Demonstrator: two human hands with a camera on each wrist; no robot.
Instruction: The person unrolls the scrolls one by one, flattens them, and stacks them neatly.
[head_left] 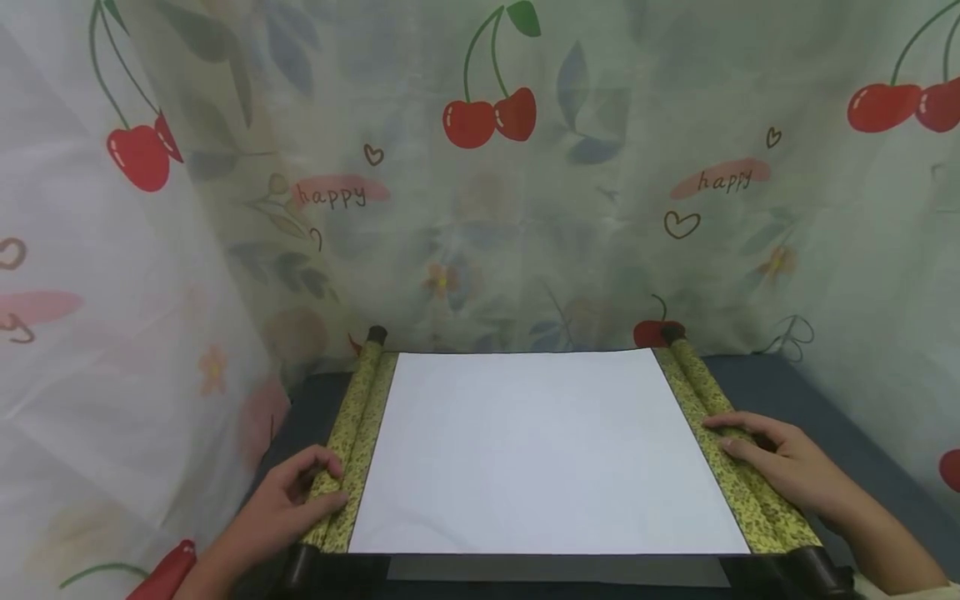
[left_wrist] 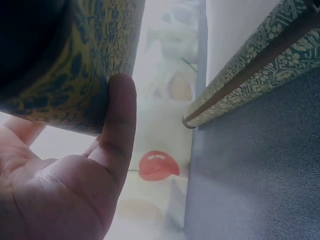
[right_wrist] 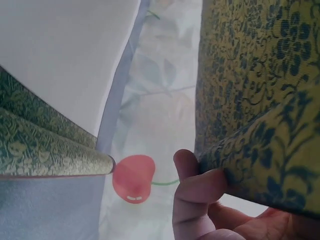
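A hanging scroll (head_left: 555,450) with a blank white sheet is spread out in front of me in the head view. Yellow, dark-patterned rolled ends run along its left and right sides, with dark knobs at their tips. My left hand (head_left: 288,504) holds the left roll (head_left: 360,408), thumb on the near side and fingers bent over it. On the other side my right hand (head_left: 787,467) pinches the right roll (head_left: 712,392) between thumb and fingers. Each wrist view shows fingers against the patterned roll (left_wrist: 90,75); parts of both hands are hidden behind it.
Dark grey tabletop (head_left: 780,392) shows on both sides of the scroll. A pale curtain (head_left: 480,225) printed with cherries, leaves and the word "happy" hangs behind and at the sides. Thin string (head_left: 789,337) lies at the table's back right.
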